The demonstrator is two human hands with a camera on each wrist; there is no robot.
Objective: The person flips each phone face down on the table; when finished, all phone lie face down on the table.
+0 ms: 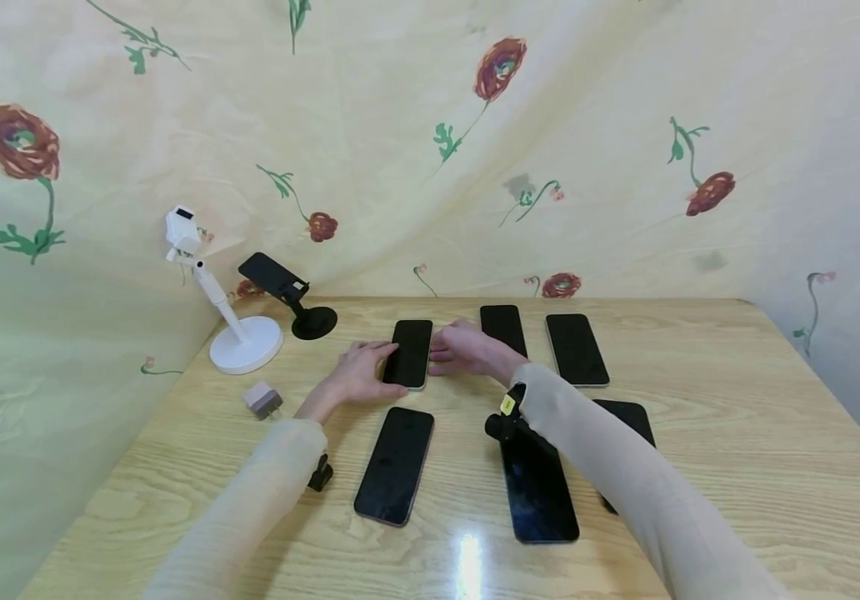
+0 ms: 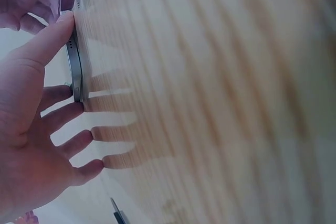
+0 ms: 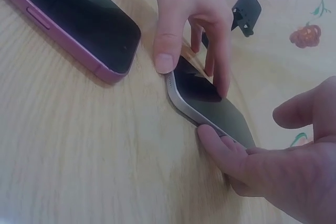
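Note:
A black-screened smartphone [image 1: 410, 354] with a silver edge lies between both hands at the middle back of the wooden table. My left hand [image 1: 361, 372] holds it from the left, thumb at the near short edge and a finger at the long edge [image 3: 178, 95]. The other left fingers spread down toward the tabletop in the left wrist view. On the opposite side, fingers of my right hand [image 1: 471, 347] touch the phone's long edge. The right thumb [image 3: 294, 113] is raised away from it. A pink-edged phone [image 3: 107, 56] lies nearer me.
More black phones lie at right: two at the back [image 1: 503, 327] [image 1: 578, 350], two under the right forearm [image 1: 538, 487] [image 1: 628, 417]. At left stand a white stand [image 1: 246, 344] and a black phone holder [image 1: 314, 322], with a plug adapter [image 1: 262, 399] nearer. Floral cloth [image 1: 400, 167] hangs behind.

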